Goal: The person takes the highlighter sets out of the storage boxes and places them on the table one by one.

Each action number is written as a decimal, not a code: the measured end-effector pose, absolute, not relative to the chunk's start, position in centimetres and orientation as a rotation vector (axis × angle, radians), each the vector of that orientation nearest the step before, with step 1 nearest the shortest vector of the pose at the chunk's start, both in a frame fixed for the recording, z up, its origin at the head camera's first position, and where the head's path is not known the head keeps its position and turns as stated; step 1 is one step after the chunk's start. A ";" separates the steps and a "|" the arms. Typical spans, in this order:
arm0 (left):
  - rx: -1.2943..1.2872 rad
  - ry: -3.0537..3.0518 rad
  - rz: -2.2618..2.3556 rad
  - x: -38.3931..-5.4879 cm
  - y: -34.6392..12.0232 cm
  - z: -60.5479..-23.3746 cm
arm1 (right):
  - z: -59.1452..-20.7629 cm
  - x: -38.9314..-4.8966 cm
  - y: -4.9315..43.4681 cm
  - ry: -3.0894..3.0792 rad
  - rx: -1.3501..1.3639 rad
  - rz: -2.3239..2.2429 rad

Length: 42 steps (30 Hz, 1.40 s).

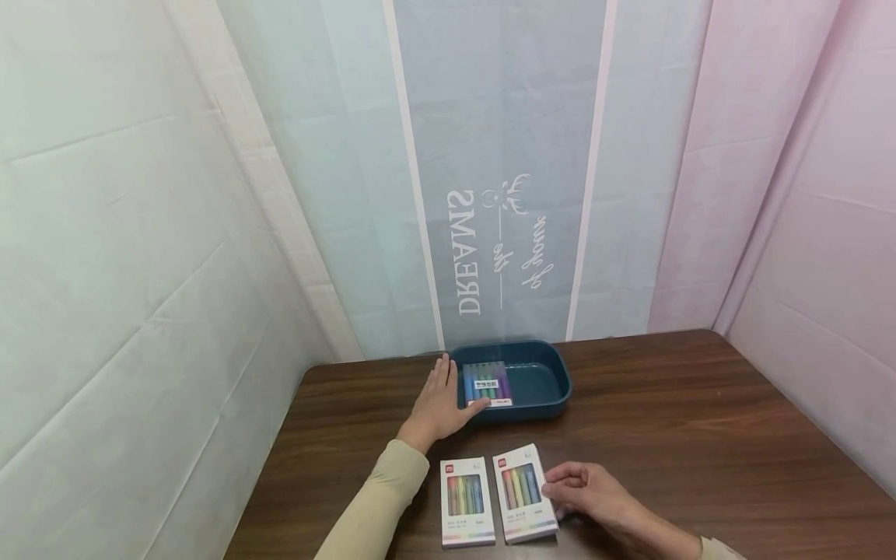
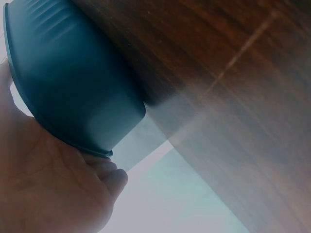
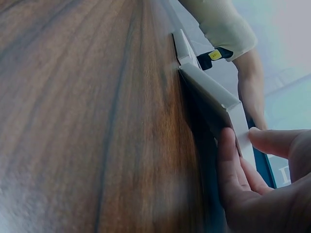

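- The right hand pinches the right side of the right box, thumb on one side and fingers reaching beneath.
- That box is tilted, its gripped side raised off the desk; coloured pens show through its window.
- The left hand is not clenched: its fingers lie straight along the left side of the blue tray, thumb across the near rim.
- The left box, much alike, lies on the desk just left of the held one, a narrow gap between.
- A pack of pens sits in the tray's left part, close to the left thumb.
- The left sleeve crosses the desk on the left box's left; the tray stands beyond both boxes.
- The desk's back edge runs just behind the tray, where a printed cloth hangs.
- Room within the tray lies right of the pack; desk top spreads widely right of the tray.
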<state>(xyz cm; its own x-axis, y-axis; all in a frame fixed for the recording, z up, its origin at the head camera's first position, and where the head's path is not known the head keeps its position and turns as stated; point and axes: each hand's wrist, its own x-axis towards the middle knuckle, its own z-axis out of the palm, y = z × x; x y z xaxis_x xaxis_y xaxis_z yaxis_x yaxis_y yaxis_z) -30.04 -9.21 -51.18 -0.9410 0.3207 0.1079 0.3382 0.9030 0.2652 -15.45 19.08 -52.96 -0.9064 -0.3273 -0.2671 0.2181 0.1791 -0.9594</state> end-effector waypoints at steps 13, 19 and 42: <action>-0.522 -3.009 -0.430 -29.9 -9.1 -51.0 | -53.8 -15.7 19.4 1.994 -0.146 -1.833; -0.525 -3.006 -0.433 -29.9 -9.1 -51.0 | -53.7 -15.7 19.4 2.001 -0.147 -1.828; -0.527 -3.003 -0.438 -29.8 -9.2 -50.9 | -53.6 -15.9 19.5 2.114 -0.212 -1.717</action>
